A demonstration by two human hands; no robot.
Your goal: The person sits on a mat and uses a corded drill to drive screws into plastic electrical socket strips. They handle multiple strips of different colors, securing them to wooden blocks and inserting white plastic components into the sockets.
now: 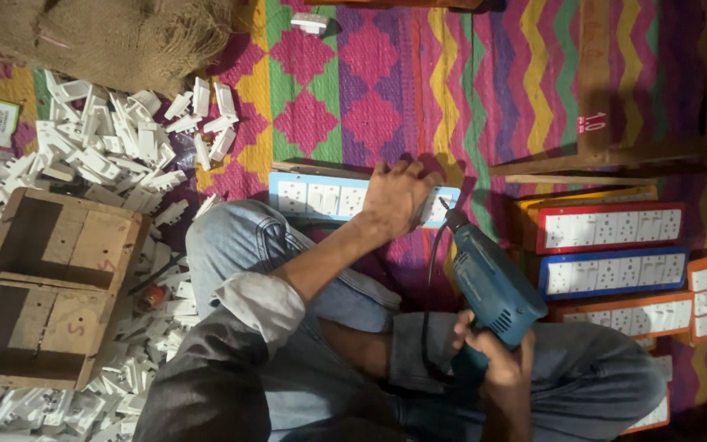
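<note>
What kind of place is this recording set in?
Probably a small floor-level workshop for assembling electrical switchboards: a heap of white switch parts, stacked finished boards, and a blue power drill worked over a woven mat.

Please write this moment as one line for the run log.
left hand: presses light-blue socket board on mat | right hand: grips blue electric drill, tip at board's right end | red and blue boards stacked right

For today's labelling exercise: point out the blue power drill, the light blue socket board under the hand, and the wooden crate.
Blue power drill (493, 286), head view, on its motor body.
Light blue socket board (312, 198), head view, on its white sockets left of the hand.
Wooden crate (83, 241), head view, on an inner plank.
</note>
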